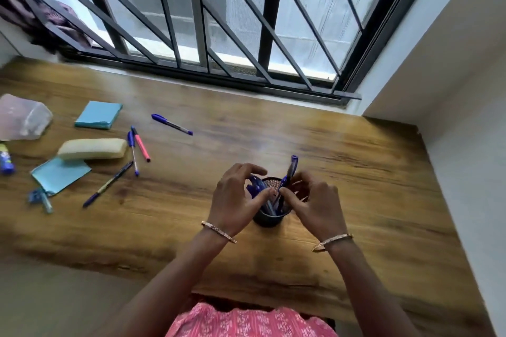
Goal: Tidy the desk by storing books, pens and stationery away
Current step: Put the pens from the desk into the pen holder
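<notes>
The black mesh pen cup [267,220] stood on the wooden table [356,172], near its 6 o'clock edge. The right hand [315,204] pinched a capped blue pen [289,170], upright at the cup's 3 o'clock rim. The left hand [235,197] curled round a bunch of blue pens [254,186] at the 9 o'clock rim. Towards 10 o'clock, well apart, lay loose pens [172,124], a pink highlighter [141,145], a blue sticky-note pad [98,115] and a yellow case [91,148].
</notes>
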The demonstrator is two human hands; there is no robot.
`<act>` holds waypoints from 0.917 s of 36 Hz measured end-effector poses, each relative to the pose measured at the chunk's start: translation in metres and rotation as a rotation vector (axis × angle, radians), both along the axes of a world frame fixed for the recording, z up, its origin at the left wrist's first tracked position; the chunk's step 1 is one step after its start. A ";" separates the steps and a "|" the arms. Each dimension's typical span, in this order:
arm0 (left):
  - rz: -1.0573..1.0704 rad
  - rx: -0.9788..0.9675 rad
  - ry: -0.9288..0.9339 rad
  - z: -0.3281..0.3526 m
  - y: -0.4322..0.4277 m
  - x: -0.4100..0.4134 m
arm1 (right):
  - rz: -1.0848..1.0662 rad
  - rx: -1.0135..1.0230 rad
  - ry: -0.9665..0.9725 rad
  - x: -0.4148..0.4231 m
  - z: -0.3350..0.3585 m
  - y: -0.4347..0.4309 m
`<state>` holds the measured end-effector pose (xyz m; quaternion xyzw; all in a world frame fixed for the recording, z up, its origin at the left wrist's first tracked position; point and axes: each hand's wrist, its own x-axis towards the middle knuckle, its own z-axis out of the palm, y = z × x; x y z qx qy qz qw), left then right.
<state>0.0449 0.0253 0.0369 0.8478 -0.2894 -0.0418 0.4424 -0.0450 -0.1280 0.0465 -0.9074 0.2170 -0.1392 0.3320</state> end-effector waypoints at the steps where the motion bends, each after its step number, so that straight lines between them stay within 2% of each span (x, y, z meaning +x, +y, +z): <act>1: 0.015 -0.013 0.005 0.001 0.000 -0.001 | 0.005 -0.032 0.016 0.002 0.002 0.001; 7: 0.115 -0.066 0.038 0.009 0.006 -0.010 | 0.052 -0.262 0.227 0.007 0.000 0.003; 10: 0.184 -0.101 0.075 0.009 0.016 -0.014 | 0.079 -0.290 0.335 0.009 -0.002 0.002; 14: 0.260 -0.116 0.144 0.010 0.038 -0.017 | 0.084 -0.312 0.353 0.009 0.002 0.004; 17: 0.303 -0.111 0.205 0.010 0.060 -0.010 | 0.028 -0.298 0.265 0.005 0.010 0.004; 22: 0.448 -0.104 0.251 0.002 0.101 0.021 | -0.147 -0.227 -0.058 0.001 0.037 0.014; 25: 0.547 -0.002 0.250 -0.012 0.126 0.049 | -0.206 -0.232 -0.197 0.012 0.052 0.037; 30: 0.689 0.091 0.265 -0.027 0.163 0.094 | -0.020 -0.177 -0.315 0.059 0.047 0.100; 33: 0.711 0.159 0.283 -0.028 0.176 0.120 | 0.105 -0.135 -0.223 0.098 0.031 0.137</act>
